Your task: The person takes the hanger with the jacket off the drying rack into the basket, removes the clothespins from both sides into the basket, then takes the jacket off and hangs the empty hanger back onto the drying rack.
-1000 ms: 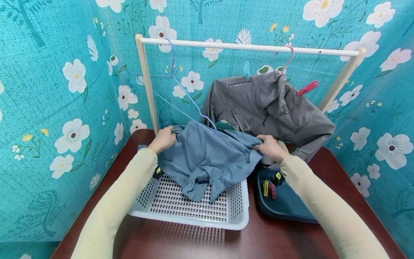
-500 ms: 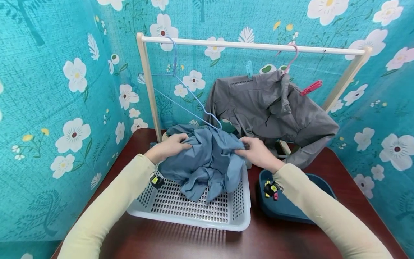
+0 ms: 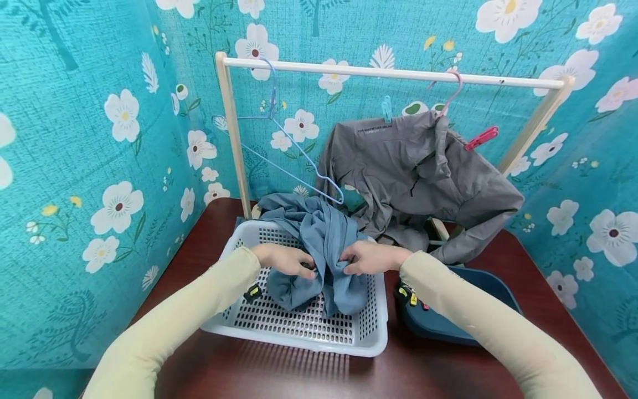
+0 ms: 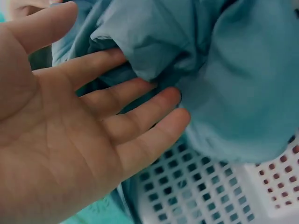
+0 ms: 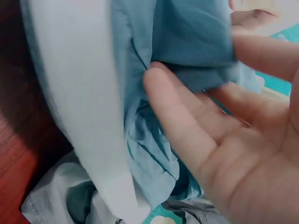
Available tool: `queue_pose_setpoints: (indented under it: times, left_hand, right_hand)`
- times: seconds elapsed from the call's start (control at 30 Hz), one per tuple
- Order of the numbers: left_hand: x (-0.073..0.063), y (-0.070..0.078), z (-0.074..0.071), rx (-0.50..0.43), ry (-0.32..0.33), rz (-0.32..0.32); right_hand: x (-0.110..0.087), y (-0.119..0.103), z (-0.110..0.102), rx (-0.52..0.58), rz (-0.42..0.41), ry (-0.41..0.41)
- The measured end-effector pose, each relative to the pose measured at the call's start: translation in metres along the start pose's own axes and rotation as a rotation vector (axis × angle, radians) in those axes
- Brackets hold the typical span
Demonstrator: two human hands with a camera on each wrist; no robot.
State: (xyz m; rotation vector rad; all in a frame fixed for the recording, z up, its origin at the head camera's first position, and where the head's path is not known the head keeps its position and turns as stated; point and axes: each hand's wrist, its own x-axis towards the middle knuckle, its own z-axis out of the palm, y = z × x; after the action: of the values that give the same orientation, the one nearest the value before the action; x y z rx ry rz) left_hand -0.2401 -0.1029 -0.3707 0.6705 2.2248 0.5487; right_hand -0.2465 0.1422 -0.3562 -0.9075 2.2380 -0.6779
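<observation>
A crumpled blue-grey garment (image 3: 319,233) lies over the back of a white perforated basket (image 3: 294,341), its lower folds hanging inside. My left hand (image 3: 289,260) touches the left side of the folds; in the left wrist view its fingers (image 4: 145,116) are spread and nearly straight against the cloth, the thumb apart. On the opposite side, my right hand (image 3: 369,257) reaches into the folds. The right wrist view has its extended fingers (image 5: 173,107) under a flap of the cloth, with the thumb near that flap's edge. An unloaded blue hanger (image 3: 309,160) dangles just behind.
A wooden-ended rack with a white rail (image 3: 349,70) stands behind. From its pink hanger (image 3: 451,91) hangs a grey garment (image 3: 399,160) with a blue clothespin (image 3: 386,108) and a red clothespin (image 3: 482,137). A dark blue tray (image 3: 443,321) holding clothespins sits at right.
Both hands let go of the garment's spread upper edge and came closer together and nearer, down over the basket. The cloth bunched up and sank away from the blue hanger.
</observation>
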Motion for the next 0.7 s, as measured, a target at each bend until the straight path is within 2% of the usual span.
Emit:
queue_pose_setpoints:
  times: [0.07, 0.13, 0.2, 0.3, 0.43, 0.5, 0.6, 0.7]
  left_hand:
    - [0.003, 0.002, 0.002, 0.014, -0.015, -0.018]
    - [0.001, 0.002, -0.003, 0.027, -0.026, -0.003]
    - [-0.005, 0.001, -0.013, 0.028, -0.033, 0.011]
    - [-0.017, -0.002, -0.033, 0.023, -0.005, -0.006]
    - [-0.027, -0.011, -0.053, -0.108, 0.148, -0.088]
    - [-0.027, -0.015, -0.058, -0.189, 0.250, -0.130]
    - [-0.023, -0.021, -0.062, -0.302, 0.355, -0.176]
    - [-0.018, -0.025, -0.063, -0.407, 0.390, -0.197]
  right_hand:
    - [-0.001, -0.002, 0.000, 0.008, 0.033, -0.040]
    - [-0.005, -0.003, -0.004, 0.000, 0.042, -0.042]
    - [-0.009, -0.004, -0.011, 0.002, 0.023, -0.010]
    - [-0.013, -0.002, -0.023, -0.011, 0.000, 0.113]
    - [-0.010, 0.010, -0.037, 0.051, 0.069, 0.289]
    - [-0.007, 0.016, -0.042, 0.141, 0.130, 0.351]
    - [-0.002, 0.025, -0.049, 0.344, 0.194, 0.392]
    - [0.003, 0.032, -0.054, 0.543, 0.225, 0.374]
